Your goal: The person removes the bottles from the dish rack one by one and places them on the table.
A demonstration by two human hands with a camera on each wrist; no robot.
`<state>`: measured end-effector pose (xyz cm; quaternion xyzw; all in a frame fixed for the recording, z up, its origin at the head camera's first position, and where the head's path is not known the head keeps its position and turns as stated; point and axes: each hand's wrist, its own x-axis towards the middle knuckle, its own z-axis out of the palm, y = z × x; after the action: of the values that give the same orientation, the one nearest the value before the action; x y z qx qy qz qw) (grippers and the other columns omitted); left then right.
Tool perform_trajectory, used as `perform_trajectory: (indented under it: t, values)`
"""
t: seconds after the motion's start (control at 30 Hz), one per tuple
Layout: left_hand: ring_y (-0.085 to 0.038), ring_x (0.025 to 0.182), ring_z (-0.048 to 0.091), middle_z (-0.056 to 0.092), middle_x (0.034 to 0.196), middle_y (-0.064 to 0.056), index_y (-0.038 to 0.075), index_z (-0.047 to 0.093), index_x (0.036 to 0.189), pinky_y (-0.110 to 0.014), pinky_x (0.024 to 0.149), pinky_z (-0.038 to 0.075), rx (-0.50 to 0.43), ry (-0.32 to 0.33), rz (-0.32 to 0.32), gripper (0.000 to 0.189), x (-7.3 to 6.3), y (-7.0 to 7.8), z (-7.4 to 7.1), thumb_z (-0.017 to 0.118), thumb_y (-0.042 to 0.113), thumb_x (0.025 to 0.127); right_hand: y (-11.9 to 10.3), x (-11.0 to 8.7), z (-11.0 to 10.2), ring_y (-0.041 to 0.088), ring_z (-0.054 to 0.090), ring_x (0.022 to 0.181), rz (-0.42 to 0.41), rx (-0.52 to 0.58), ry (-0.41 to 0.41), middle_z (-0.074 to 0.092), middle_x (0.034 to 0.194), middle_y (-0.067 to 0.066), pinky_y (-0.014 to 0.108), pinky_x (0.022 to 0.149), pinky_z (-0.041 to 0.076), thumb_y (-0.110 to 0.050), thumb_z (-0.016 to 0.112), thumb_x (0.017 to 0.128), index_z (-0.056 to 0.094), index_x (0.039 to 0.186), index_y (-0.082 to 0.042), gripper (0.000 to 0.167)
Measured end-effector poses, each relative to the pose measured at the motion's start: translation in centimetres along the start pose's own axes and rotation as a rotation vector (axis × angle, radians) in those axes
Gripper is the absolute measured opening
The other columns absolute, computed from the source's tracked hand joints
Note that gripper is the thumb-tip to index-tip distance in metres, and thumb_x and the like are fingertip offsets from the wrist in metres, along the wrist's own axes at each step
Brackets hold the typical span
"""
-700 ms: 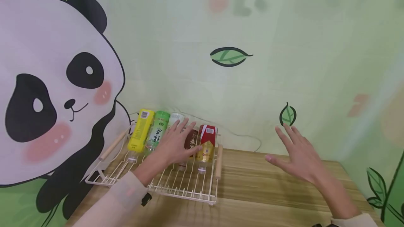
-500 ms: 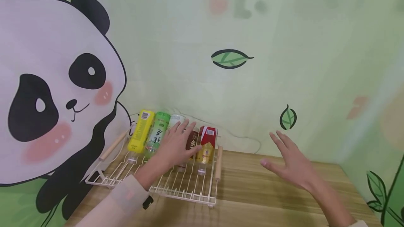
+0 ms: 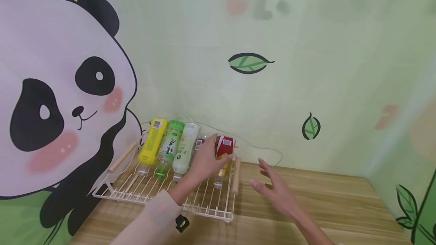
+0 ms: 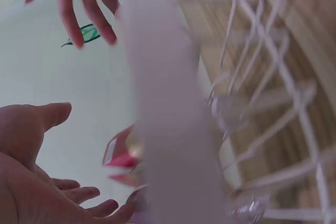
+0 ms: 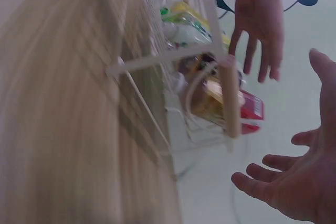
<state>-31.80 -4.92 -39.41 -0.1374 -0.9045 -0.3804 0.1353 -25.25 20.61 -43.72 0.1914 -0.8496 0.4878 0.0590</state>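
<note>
Bottles [image 3: 186,148] lie longways on a white rack [image 5: 157,59], caps toward the person [image 3: 150,218], bottoms toward the panda wall [image 3: 190,67]. The left hand [image 3: 206,162], fingers loose, hides most of a dark bottle [image 3: 199,145] and part of a red bottle [image 3: 225,146]; the right hand [image 3: 277,191] hangs apart, fingers loose, over the wooden table [image 3: 327,199].

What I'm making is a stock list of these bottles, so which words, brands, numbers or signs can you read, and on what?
No word, brand or number is surely legible.
Green bottle: large dark characters, too blurred to read surely.
Yellow bottle: barcode and small print, unreadable.
White bottle: faint print and a small dark mark, unreadable.
Dark bottle: barcode, digits too small; partly hidden by the left hand.
Red bottle: barcode, digits too small.
</note>
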Motion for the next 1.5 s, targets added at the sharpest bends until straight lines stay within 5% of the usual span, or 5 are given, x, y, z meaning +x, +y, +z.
perform_trajectory:
  t: [0.17,0.57,0.83,1.17,1.5]
  values:
    - [-0.038,0.135,0.055,0.053,0.15,-0.022,0.001,0.037,0.159,-0.057,0.107,0.052,-0.095,0.033,-0.048,0.086,0.1,0.0,1.7,0.083,0.031,0.092,0.4,0.3,3.3,0.049,0.045,0.144,0.113,0.227,0.028,0.043,0.16,0.025,0.063,0.109,0.047,-0.035,0.062,0.107,0.034,0.165,-0.013,0.068]
    - [-0.049,0.146,0.041,0.035,0.162,-0.03,-0.001,0.018,0.166,-0.065,0.115,0.041,-0.086,0.019,-0.189,0.105,0.1,0.3,3.6,0.083,0.036,0.092,0.6,0.2,7.3,0.058,0.048,0.136,0.297,0.612,-0.068,0.047,0.145,0.039,0.065,0.097,0.055,-0.033,0.056,0.111,0.017,0.167,-0.004,0.075]
    - [-0.052,0.15,0.033,0.031,0.161,-0.038,-0.01,0.014,0.164,-0.063,0.119,0.036,-0.07,0.001,-0.206,0.109,-0.1,0.2,4.6,0.082,0.037,0.093,0.4,0.1,7.5,0.052,0.058,0.129,0.313,0.695,-0.059,0.057,0.133,0.032,0.061,0.1,0.055,-0.024,0.057,0.111,0.015,0.167,-0.004,0.073]
    - [-0.052,0.137,0.051,0.044,0.153,-0.038,-0.014,0.028,0.158,-0.06,0.112,0.046,0.116,-0.082,-0.18,0.092,-0.3,-0.6,5.4,0.079,0.031,0.097,0.0,0.3,7.6,0.041,0.069,0.117,0.32,0.762,-0.033,0.065,0.121,0.022,0.054,0.104,0.054,-0.013,0.059,0.109,0.019,0.166,0.0,0.071]
    - [-0.053,0.126,0.058,0.052,0.141,-0.038,-0.006,0.023,0.161,-0.063,0.101,0.053,0.064,-0.08,-0.204,0.091,-0.3,-1.0,5.8,0.08,0.021,0.095,0.2,0.3,7.7,0.038,0.072,0.114,0.318,0.778,0.0,0.068,0.115,0.02,0.046,0.106,0.054,-0.009,0.061,0.108,0.019,0.166,0.002,0.072]
